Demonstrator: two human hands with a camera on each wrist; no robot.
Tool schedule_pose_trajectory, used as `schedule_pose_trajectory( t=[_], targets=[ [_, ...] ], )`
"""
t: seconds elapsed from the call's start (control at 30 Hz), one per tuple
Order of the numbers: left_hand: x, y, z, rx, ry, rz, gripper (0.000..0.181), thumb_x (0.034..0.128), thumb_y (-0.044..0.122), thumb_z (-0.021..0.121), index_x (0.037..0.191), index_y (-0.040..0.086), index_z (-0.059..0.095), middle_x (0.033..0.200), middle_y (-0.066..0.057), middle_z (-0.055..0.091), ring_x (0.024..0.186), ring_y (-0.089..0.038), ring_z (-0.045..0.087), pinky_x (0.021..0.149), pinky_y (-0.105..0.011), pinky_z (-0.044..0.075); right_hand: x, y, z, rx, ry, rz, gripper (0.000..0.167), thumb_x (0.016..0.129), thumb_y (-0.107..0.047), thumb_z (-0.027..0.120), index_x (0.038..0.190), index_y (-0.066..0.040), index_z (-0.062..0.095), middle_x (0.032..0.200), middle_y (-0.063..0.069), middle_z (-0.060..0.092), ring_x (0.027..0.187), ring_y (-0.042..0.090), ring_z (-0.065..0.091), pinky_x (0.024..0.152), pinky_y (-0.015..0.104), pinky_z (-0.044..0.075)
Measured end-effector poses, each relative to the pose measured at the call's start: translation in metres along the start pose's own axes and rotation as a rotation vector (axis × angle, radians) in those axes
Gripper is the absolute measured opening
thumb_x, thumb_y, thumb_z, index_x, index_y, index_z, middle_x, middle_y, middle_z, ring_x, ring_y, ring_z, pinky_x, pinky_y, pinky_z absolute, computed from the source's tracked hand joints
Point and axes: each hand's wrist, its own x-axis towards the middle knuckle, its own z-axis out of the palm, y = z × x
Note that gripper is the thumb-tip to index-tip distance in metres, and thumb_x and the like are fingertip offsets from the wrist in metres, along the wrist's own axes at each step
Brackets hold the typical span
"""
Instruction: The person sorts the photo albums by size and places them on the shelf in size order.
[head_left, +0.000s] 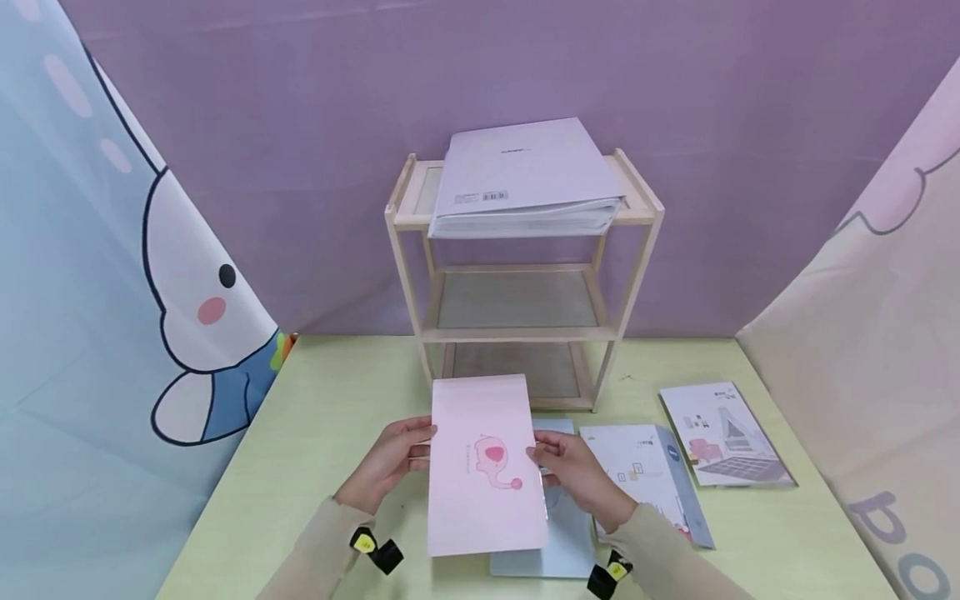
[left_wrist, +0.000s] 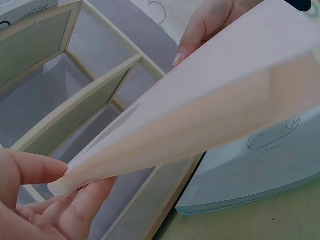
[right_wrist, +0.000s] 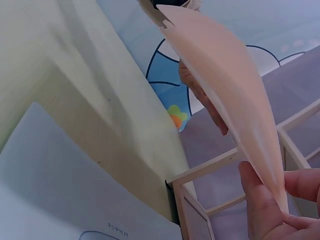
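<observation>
Pink booklet (head_left: 487,465), 1, elephant printed on the cover: held raised and apart from the bench (head_left: 337,383), in front of the lower part of the rack (head_left: 517,336). Hands, 2: the booklet's left edge was pinched narrowly by the fingers of the left hand (head_left: 390,462), its right edge by those of the right hand (head_left: 573,471).

Step in hand, as judged: the 2-handed handling of the booklet before the rack. For the next move, an even pinch at both edges was judged to be called for, since the booklet was seen bowed in the wrist views; clearance from the rack's frame was also thought needful.

Remaining stock, counted. Rack, 1, built with 3 tiers. White pile (head_left: 525,171), 1, laid on the rack's top tier; its volumes could not be counted. Blue booklet (head_left: 566,537), 1, marked "whale", laid in front of the rack, partly hidden by the pink booklet. Blue-edged white booklet (head_left: 633,471), 1, laid to the rack's right front. Grey-drawn white booklet (head_left: 727,435), 1, laid farther to the rack's right.
</observation>
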Motion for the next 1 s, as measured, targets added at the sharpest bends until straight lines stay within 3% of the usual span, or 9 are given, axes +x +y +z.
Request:
schedule_pose_trajectory(
  t=[0.33, 0.67, 1.0],
  targets=[
    [0.000, 0.012, 0.007, -0.012, -0.023, 0.035, 0.043, 0.0949, 0.007, 0.052, 0.131, -0.014, 0.041, 0.088, -0.004, 0.069, 0.073, -0.013, 0.067, 0.063, -0.025, 0.056, -0.002, -0.010, -0.010, 0.001, -0.041, 0.002, 0.045, 0.094, -0.008, 0.054, 0.130, 0.015, 0.042, 0.099, 0.008, 0.064, 0.083, 0.011, 0.064, 0.064, 0.023, 0.055],
    [-0.003, 0.025, 0.014, -0.067, 0.041, 0.070, 0.040, 0.0960, 0.005, 0.049, 0.131, -0.014, 0.041, 0.082, 0.000, 0.069, 0.071, -0.009, 0.066, 0.058, -0.019, 0.054, -0.003, -0.027, -0.015, 0.039, -0.044, -0.015, 0.047, 0.095, -0.008, 0.053, 0.134, 0.015, 0.038, 0.108, 0.013, 0.063, 0.084, 0.011, 0.064, 0.063, 0.022, 0.054],
    [-0.008, 0.036, 0.016, -0.078, 0.032, 0.103, 0.043, 0.0955, 0.003, 0.050, 0.133, -0.014, 0.039, 0.086, 0.000, 0.069, 0.074, -0.009, 0.067, 0.062, -0.019, 0.054, -0.005, -0.032, -0.012, 0.025, -0.007, -0.118, 0.049, 0.092, -0.015, 0.060, 0.128, 0.015, 0.045, 0.103, 0.011, 0.066, 0.083, 0.015, 0.066, 0.064, 0.026, 0.056]
  ],
)
